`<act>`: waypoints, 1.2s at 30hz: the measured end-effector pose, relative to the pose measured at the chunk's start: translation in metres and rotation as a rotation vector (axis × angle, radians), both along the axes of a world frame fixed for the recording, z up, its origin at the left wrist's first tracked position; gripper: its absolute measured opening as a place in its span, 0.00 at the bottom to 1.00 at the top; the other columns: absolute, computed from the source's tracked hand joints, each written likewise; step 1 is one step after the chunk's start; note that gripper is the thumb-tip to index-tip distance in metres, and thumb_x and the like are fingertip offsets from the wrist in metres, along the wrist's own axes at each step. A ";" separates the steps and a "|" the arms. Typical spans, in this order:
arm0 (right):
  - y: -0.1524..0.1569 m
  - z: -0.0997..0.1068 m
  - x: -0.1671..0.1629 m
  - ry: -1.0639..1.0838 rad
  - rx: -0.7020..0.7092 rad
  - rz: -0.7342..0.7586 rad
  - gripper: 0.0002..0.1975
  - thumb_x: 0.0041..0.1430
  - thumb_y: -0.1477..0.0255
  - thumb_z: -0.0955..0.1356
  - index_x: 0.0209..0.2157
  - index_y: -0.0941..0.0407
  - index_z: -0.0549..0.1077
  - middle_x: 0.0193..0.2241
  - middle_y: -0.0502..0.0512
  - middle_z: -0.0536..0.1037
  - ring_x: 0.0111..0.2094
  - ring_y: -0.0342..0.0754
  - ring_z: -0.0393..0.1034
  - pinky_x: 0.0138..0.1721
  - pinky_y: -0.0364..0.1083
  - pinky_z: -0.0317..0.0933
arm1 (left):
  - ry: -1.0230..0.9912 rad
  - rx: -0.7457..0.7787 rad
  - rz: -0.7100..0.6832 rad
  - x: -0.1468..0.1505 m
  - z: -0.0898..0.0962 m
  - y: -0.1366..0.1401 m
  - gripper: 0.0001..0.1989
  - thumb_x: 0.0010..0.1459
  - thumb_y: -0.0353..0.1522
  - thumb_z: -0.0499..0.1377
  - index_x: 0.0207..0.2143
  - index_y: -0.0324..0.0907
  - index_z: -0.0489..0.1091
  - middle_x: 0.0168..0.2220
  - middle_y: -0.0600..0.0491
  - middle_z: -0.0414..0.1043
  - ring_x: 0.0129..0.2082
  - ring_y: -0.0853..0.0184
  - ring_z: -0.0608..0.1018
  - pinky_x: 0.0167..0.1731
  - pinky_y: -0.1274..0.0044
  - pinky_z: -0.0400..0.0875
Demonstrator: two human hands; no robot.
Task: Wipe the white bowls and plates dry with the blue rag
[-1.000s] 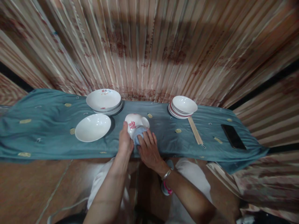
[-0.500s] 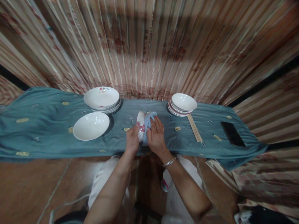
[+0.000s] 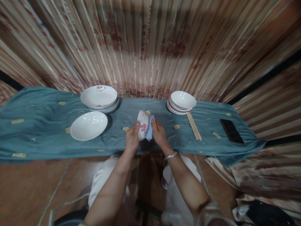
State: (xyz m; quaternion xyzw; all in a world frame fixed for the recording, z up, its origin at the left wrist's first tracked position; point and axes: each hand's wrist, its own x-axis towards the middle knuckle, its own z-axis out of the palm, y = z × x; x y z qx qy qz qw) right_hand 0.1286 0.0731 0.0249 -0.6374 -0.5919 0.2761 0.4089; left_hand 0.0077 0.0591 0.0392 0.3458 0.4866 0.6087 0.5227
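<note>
A small white bowl with a red character on its outside is held tilted on its side above the front middle of the table. My left hand is closed on its left side, the thumb lying on the outer wall. My right hand grips a light blue cloth and presses it at the bowl's rim on the right; the fingers behind the cloth are partly hidden. A bracelet circles my right wrist.
Stacked plates stand at the back left, with a wide white bowl in front. Back right are stacked small bowls, then chopsticks and a black phone. A green-blue cloth covers the table; a pleated curtain hangs behind.
My right hand has drawn back from spread fingers over the cloth to a pinch at the rim. The bowl has turned, so its red character shows more fully. The view has shifted slightly.
</note>
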 end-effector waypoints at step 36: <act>-0.055 0.017 -0.010 -0.651 0.418 0.233 0.13 0.68 0.73 0.58 0.33 0.57 0.70 0.29 0.58 0.76 0.33 0.50 0.70 0.41 0.47 0.62 | -0.013 0.019 0.140 -0.006 0.001 0.003 0.21 0.48 0.49 0.62 0.19 0.40 0.69 0.16 0.57 0.64 0.16 0.72 0.63 0.18 0.78 0.57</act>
